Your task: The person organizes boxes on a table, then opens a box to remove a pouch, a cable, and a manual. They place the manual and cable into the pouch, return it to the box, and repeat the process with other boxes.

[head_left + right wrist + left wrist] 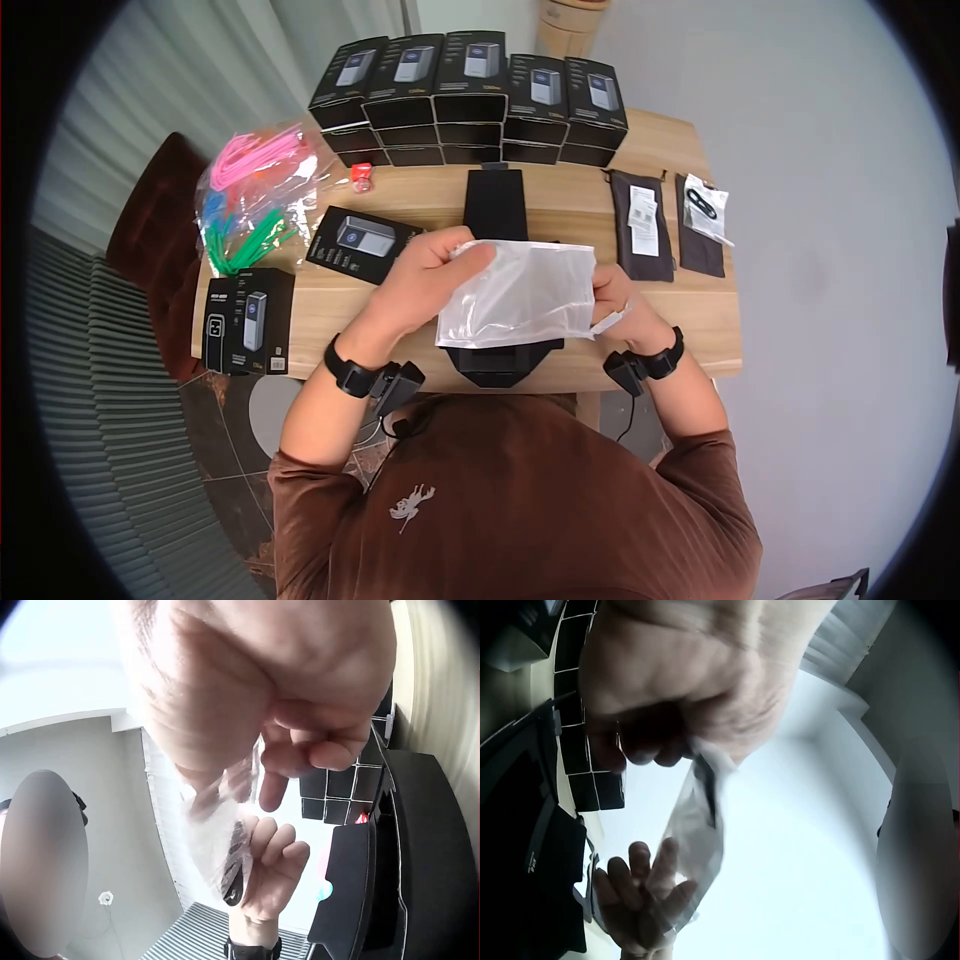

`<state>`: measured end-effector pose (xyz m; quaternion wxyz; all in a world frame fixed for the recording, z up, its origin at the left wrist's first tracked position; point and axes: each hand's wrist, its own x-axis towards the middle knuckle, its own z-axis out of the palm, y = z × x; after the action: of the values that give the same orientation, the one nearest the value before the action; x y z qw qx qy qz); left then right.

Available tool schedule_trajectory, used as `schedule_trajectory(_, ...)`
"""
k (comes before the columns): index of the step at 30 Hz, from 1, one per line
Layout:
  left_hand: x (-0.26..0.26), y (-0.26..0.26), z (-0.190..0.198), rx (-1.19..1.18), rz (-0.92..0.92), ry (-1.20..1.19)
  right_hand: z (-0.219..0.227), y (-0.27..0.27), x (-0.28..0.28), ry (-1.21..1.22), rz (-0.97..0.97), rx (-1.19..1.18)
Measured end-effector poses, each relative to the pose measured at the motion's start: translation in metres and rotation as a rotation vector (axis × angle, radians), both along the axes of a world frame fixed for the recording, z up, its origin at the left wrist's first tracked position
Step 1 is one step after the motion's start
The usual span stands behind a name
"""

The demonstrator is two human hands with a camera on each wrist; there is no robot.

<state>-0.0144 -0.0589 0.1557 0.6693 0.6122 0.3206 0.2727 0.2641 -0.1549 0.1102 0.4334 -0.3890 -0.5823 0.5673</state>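
Note:
A clear plastic bag [525, 295] is stretched between both hands above the table. My left hand [420, 285] pinches its left upper corner, thumb on the near side. At its right end, my right hand [628, 315] grips the edge, where a small flap of plastic sticks out. A dark item [235, 877] shows through the plastic in the right wrist view. Beneath the bag lies a black open case [505, 365], largely hidden by it, with a black panel [495, 200] reaching toward the back.
Stacked black product boxes [470, 100] line the table's back. On the left are a bag of colourful ties [255, 165], a small red packet [361, 177] and two black boxes [360, 245] [248, 322]. To the right lie dark pouches [643, 262] with papers and a bagged cable [705, 205].

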Motion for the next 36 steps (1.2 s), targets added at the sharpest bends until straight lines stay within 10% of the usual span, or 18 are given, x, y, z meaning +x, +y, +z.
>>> schedule_trajectory(30, 0.006, -0.013, -0.017, 0.164, -0.021, 0.177, 0.015, -0.017, -0.018, -0.193, 0.013, 0.065)
schedule_trajectory(36, -0.004, -0.012, -0.021, -0.284, -0.074, 0.061, 0.003, -0.015, -0.015, -0.241, -0.019, 0.149)
